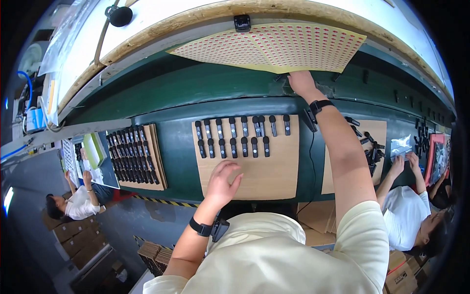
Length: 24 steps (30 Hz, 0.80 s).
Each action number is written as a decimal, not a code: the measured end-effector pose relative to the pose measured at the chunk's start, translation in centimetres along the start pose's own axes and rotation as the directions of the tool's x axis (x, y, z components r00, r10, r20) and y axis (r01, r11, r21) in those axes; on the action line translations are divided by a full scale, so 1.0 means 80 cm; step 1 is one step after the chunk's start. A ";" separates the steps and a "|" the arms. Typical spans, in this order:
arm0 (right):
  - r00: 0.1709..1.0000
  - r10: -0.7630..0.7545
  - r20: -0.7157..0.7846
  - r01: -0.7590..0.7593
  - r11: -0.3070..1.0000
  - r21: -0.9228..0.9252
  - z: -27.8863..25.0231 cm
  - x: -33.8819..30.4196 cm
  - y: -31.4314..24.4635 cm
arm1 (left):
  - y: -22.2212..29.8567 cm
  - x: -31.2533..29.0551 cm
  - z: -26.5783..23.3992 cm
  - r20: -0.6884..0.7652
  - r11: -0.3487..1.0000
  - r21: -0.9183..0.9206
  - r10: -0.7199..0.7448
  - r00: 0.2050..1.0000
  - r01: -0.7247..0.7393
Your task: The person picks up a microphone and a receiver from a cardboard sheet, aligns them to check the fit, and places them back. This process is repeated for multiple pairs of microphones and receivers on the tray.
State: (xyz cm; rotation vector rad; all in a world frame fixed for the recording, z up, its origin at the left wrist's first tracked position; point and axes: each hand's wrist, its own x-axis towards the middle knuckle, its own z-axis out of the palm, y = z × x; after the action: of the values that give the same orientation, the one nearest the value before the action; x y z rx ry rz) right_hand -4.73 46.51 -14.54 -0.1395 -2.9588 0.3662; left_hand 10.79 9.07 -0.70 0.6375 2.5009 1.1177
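A brown cardboard sheet (274, 181) lies before me on the green bench, with two rows of small black clip-on microphones (232, 126) with round dark tops. My left hand (223, 183) hovers at the lower part of this sheet, below the second row, fingers apart and holding nothing. Stretched far forward, my right hand (302, 83) is at the lower edge of a yellow sheet of red stickers (274, 46). Its fingers are largely hidden, so any grip cannot be made out. A small black piece (279, 77) lies just left of it.
At left, a cardboard stack (159, 161) bears several rows of black microphones. Another cardboard sheet (333, 171) on the right holds a loose pile of black pieces (374, 154). Co-workers sit at left (81, 203) and right (404, 215). A black cable (312, 161) crosses the bench.
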 end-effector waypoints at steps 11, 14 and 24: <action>0.998 0.043 0.051 -0.062 0.870 0.489 -0.109 -0.061 -0.051 | 0.031 0.012 -0.031 -0.031 0.997 -0.057 0.042 0.999 -0.043; 0.973 0.154 0.172 -0.230 0.593 0.771 -0.159 -0.115 -0.090 | 0.054 0.021 -0.053 -0.052 0.989 -0.063 0.128 0.990 -0.131; 0.924 0.227 0.306 -0.306 -0.038 0.951 -0.283 -0.247 -0.223 | 0.113 0.013 -0.101 -0.048 0.921 -0.211 0.325 0.944 -0.328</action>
State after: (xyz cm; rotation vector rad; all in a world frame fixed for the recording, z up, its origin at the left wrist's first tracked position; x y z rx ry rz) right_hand 17.13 32.39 8.79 -0.5055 -1.8235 2.4193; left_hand 8.53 9.97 11.21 1.0118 2.2897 1.4893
